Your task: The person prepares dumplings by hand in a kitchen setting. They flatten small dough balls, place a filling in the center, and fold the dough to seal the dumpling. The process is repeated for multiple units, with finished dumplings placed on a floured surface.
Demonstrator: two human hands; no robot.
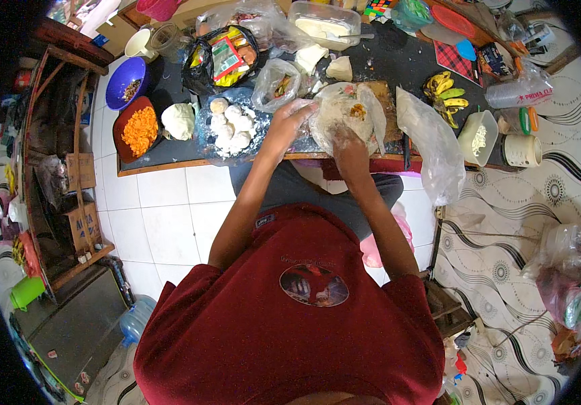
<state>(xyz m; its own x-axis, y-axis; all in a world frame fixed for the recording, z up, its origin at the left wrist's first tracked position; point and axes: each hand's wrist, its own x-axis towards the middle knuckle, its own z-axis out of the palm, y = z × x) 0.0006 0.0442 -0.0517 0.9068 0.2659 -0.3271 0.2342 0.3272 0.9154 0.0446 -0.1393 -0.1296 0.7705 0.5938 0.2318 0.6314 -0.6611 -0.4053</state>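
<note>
A floured plate (328, 114) with a floral pattern lies before me at the table's front edge, a small orange-brown heap of food (358, 111) on its far right part. My right hand (346, 144) reaches down into the flour at the plate's near side; its fingertips are hidden. At the plate's left rim is my left hand (293, 119), dusted white, fingers bent; whether it grips anything is unclear. Left of it, several floured dough balls (233, 123) rest on a bluish plate (204, 136). A larger pale dough lump (178, 121) sits farther left.
At the left stand a dark red bowl of orange shreds (139, 132) and a purple bowl (126, 83). Bags and a white tub (325, 25) line the back. Right of the plate are a plastic bag (434, 147), bananas (445, 93) and a container of white shreds (478, 139).
</note>
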